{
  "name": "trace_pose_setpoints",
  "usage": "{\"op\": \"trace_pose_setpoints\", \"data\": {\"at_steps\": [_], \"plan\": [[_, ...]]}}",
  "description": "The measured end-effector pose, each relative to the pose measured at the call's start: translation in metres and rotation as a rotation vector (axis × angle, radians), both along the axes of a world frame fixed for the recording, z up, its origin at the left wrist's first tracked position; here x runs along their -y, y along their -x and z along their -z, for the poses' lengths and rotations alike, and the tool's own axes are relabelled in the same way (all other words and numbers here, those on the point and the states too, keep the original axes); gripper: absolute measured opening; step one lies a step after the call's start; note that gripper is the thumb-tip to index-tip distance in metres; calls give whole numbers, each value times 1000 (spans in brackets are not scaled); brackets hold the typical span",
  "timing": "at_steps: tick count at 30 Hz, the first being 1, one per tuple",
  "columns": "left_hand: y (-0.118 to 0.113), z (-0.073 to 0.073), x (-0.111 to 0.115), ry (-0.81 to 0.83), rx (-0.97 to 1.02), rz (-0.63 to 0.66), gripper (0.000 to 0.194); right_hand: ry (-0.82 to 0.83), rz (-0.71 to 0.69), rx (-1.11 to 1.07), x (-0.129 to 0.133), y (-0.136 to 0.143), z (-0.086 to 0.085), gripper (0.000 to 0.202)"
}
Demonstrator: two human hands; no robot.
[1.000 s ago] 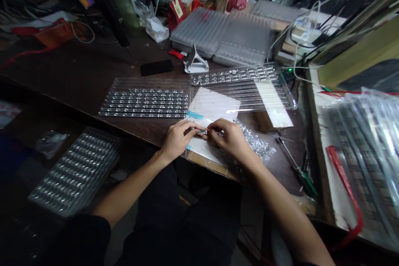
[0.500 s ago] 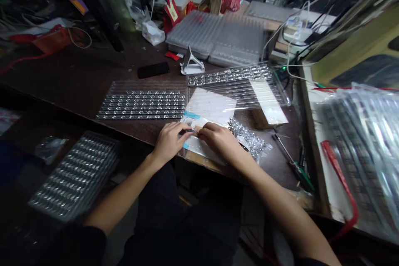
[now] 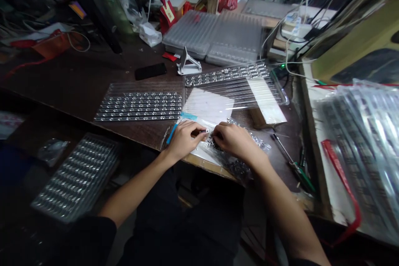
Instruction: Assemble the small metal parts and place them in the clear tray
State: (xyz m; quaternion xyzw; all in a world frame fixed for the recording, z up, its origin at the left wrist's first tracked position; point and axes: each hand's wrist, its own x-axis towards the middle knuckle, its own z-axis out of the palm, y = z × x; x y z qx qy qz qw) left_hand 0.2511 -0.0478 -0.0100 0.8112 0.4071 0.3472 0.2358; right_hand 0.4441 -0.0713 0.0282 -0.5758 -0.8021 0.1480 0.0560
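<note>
Between the thumb and fingers of my left hand (image 3: pixel 187 138) is a small metal part (image 3: pixel 204 131), its silvery end poking out to the right. My right hand (image 3: pixel 232 139) is a short way to the right, fingers curled together over a pile of small shiny metal pieces (image 3: pixel 213 144); what its fingertips pinch, if anything, is hidden. Both hands are above a white board (image 3: pixel 210 104) with blue tape (image 3: pixel 188 116) near the desk's front edge. A clear plastic bag of metal pieces (image 3: pixel 263 143) lies partly behind my right hand.
Ribbed clear trays with rows of metal parts stand left (image 3: pixel 140 106) and behind (image 3: pixel 227 74). A white strip on a wood block (image 3: pixel 266 104), a green-handled screwdriver (image 3: pixel 301 174), a phone (image 3: pixel 151 71) and a white stand (image 3: pixel 188 64) lie around. Stacked trays (image 3: pixel 75 178) are lower left.
Both hands have shifted to the right and now stand apart, where before they met at the fingertips. The right hand is over the metal pieces, which spread nearer the front edge.
</note>
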Motion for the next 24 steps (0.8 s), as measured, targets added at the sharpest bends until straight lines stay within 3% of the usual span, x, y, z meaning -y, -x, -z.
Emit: {"op": "trace_pose_setpoints", "data": {"at_steps": [8, 17, 21, 24], "plan": [[0, 3, -2, 25, -49, -2, 3, 34, -10, -31, 2, 1, -4, 13], [0, 5, 0, 21, -46, 11, 4, 27, -86, -111, -2, -1, 4, 11], [5, 0, 4, 41, 120, -97, 5, 30, -82, -69, -1, 3, 2, 12], [18, -10, -10, 75, 165, -150, 7, 25, -68, -50, 0, 5, 0, 9]]}}
